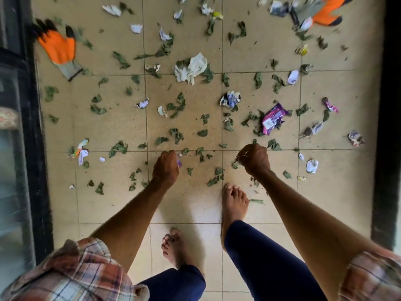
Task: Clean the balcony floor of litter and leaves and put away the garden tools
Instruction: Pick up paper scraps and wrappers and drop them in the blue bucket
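Left hand [166, 168] pinches what seems a purple scrap [179, 163]; right hand [253, 159] clutches leaves [234, 165]. More leaves and litter [272, 118] strew the floor [121, 129]. Overfull hands could spill; bare feet [235, 203] could slip.

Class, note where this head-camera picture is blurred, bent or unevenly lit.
Head view: the left glove and right glove smear with motion blur; tile joints bow from wide-angle distortion; pale glare sits on the floor by the feet; the purple wrapper is fairly sharp.
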